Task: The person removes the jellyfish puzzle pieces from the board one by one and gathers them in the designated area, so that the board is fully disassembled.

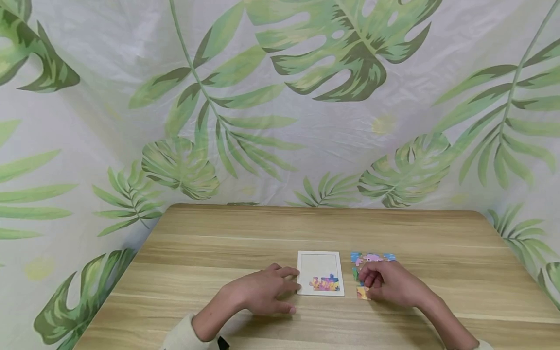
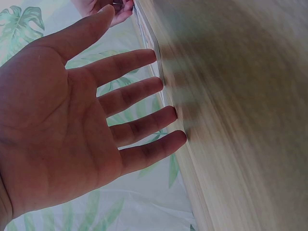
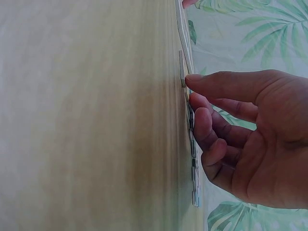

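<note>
A white puzzle tray (image 1: pixel 317 265) lies flat on the table, with a few joined pink, yellow and blue puzzle pieces (image 1: pixel 325 283) in its lower right corner. My left hand (image 1: pixel 267 290) touches the tray's left edge, fingers spread and straight; the left wrist view shows its bare palm (image 2: pixel 57 120). Right of the tray, my right hand (image 1: pixel 391 282) has curled fingers, thumb and index at the edge of a yellow puzzle piece (image 1: pixel 362 292). In the right wrist view the thumb rests on that piece (image 3: pixel 182 70). More loose pieces (image 1: pixel 355 257) lie partly hidden beneath this hand.
The wooden table (image 1: pixel 210 238) has rounded far corners. Behind it hangs a pale cloth (image 1: pixel 262 160) printed with green leaves. A small black object (image 1: pixel 223 343) shows beside the left sleeve (image 1: pixel 185 335).
</note>
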The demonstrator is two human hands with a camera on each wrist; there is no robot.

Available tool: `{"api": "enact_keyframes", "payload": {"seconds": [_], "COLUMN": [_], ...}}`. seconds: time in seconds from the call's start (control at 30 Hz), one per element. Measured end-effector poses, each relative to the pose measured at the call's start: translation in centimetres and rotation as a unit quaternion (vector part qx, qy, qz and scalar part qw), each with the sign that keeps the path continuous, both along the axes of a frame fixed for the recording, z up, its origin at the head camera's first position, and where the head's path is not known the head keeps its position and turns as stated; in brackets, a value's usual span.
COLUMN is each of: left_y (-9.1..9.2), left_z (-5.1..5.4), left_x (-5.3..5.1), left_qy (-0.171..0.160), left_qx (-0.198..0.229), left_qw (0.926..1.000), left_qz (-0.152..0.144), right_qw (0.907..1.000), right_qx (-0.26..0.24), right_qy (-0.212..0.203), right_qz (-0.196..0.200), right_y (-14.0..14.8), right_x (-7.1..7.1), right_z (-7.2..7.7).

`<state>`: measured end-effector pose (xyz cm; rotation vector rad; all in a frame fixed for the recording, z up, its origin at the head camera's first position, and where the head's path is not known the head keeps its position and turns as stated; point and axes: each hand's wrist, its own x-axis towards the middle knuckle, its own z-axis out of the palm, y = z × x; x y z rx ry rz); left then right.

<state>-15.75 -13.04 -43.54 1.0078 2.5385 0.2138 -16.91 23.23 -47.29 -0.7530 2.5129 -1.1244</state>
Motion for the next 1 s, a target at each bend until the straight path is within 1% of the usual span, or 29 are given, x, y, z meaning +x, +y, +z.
{"api": "enact_keyframes", "payload": {"seconds": [0.3, 0.4, 0.53, 0.77, 1.0], "left_y": [-0.1, 0.0, -0.1, -0.1, -0.1], "left_z": [0.1, 0.1, 0.1, 0.1, 0.1], "left_x": [0.0, 0.0, 0.0, -0.1, 0.0], "left_qy": [-0.003, -0.004, -0.006, -0.006, -0.008], "left_qx": [0.000, 0.000, 0.003, 0.006, 0.010], "left_qw": [1.0000, 1.0000, 1.0000, 0.9999, 0.9999], "left_qz": [0.003, 0.004, 0.004, 0.006, 0.003], "right_qw": [0.9999, 0.9998, 0.9997, 0.9998, 0.9997], "right_qx": [0.001, 0.006, 0.013, 0.003, 0.005], "right_qy": [0.013, 0.020, 0.019, 0.011, 0.014], "right_qz": [-0.006, -0.007, -0.010, 0.013, 0.018], "right_y": [-0.5, -1.1, -2.2, -4.2, -5.6], "right_x": [-0.1, -0.2, -0.5, -0.9, -1.3], "right_z": [0.2, 0.4, 0.7, 0.9, 1.0]}}
